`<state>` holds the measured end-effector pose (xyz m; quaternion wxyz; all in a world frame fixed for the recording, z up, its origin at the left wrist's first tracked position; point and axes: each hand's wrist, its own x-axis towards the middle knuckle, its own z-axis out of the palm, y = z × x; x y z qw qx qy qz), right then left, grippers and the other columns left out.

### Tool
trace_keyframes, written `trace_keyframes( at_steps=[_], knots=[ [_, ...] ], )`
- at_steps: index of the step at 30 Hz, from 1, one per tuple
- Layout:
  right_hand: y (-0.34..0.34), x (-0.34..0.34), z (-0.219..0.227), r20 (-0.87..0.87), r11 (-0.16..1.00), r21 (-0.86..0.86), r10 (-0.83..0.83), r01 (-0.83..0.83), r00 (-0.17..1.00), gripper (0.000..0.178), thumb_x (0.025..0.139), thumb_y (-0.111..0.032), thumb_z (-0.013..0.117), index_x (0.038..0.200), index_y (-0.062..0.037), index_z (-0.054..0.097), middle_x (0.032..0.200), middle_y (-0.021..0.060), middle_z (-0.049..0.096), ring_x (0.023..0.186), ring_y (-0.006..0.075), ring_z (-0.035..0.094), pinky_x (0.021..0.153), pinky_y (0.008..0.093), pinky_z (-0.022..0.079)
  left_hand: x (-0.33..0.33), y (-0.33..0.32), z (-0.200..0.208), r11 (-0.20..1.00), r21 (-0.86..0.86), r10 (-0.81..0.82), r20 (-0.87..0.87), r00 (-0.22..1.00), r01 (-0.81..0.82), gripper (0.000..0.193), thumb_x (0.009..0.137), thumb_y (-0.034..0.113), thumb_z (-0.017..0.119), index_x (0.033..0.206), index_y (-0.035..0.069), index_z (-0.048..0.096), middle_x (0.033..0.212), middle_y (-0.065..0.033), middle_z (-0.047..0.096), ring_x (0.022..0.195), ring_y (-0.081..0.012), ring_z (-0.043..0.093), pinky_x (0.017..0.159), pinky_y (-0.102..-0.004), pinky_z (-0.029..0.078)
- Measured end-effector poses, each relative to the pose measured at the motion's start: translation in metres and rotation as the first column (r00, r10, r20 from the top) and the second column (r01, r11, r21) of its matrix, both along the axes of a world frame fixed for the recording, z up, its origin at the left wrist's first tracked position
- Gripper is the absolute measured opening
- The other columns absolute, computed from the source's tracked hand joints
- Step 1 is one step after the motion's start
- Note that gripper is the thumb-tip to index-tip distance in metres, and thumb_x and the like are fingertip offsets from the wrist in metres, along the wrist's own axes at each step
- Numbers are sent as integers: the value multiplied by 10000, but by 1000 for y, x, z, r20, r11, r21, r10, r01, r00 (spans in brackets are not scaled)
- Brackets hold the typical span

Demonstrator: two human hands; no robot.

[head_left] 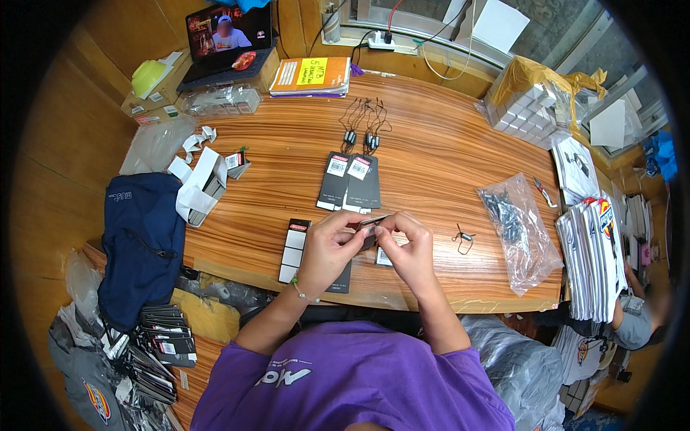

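Observation:
Above the near edge of the wooden table, my left hand (332, 248) and my right hand (408, 250) meet, both closed in a pinch on a small dark hang tag (369, 231). My fingers cover most of it. Under and beside my left hand lies a black tag with white label panels (293, 251). Just beyond my hands are several dark hang tags (351, 181), overlapping, with black looped cords (371, 115) fanning out from their far ends. To the right of my right hand sits a single black cord loop (466, 238) with a small grey-black fastener.
At right are a clear bag of black cords (514, 230), snips (544, 192) and stacked white packages (593, 262). A white box of tags (203, 188) and a navy bag (140, 244) stand left. Behind are a laptop (230, 39), folders (309, 75) and wrapped small boxes (528, 108).

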<state>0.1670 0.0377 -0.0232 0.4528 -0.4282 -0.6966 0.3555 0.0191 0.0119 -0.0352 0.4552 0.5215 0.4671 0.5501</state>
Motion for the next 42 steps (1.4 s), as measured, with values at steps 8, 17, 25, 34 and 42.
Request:
trace_keyframes(
  at_steps=[8, 17, 25, 34, 42],
  knots=[
    [0, -1, -1, -29, 999, -40, -7, 5, 1000, 75, 720, -17, 600, 692, 42, 563, 630, 105, 543, 591, 174, 526, 551, 290, 424, 1, 0, -1, 1000, -7, 2, 20, 1000, -2, 165, 794, -52, 583, 959, -46, 592, 931, -84, 607, 803, -130, 629, 664, -227, 549],
    [-2, -3, -9, -223, 977, -212, -10, -38, 975, 66, 761, -21, 587, 712, 21, 570, 639, 60, 553, 608, 134, 527, 570, 257, 419, -1, -4, 14, 974, 227, 88, -400, 912, 6, 169, 743, -65, 618, 904, -15, 620, 821, -93, 594, 744, -162, 601, 646, -249, 502],
    [-7, -8, -25, -794, 728, -501, -170, -468, 584, 76, 823, -9, 542, 763, -19, 589, 741, 26, 583, 655, 84, 519, 630, 198, 423, 0, 0, 17, 920, 390, 174, -496, 851, 39, 145, 695, -81, 611, 825, -18, 607, 734, -105, 568, 680, -250, 565, 606, -316, 445],
    [-7, -11, -26, -2, 992, 102, -73, 73, 997, 46, 824, -20, 559, 781, -28, 573, 714, 30, 575, 648, 81, 523, 619, 209, 427, -4, 1, 18, 938, 345, 172, -561, 810, 40, 89, 716, -27, 613, 799, -17, 585, 744, -112, 557, 705, -277, 561, 627, -340, 445],
    [-7, -16, -28, -531, 899, -413, -110, -143, 840, 74, 805, -15, 565, 732, -10, 556, 680, 54, 556, 624, 141, 521, 606, 244, 413, -6, 1, 19, 937, 342, 166, -627, 761, 78, 88, 752, -8, 587, 839, -14, 573, 785, -116, 562, 744, -284, 560, 656, -350, 446]
  ],
)
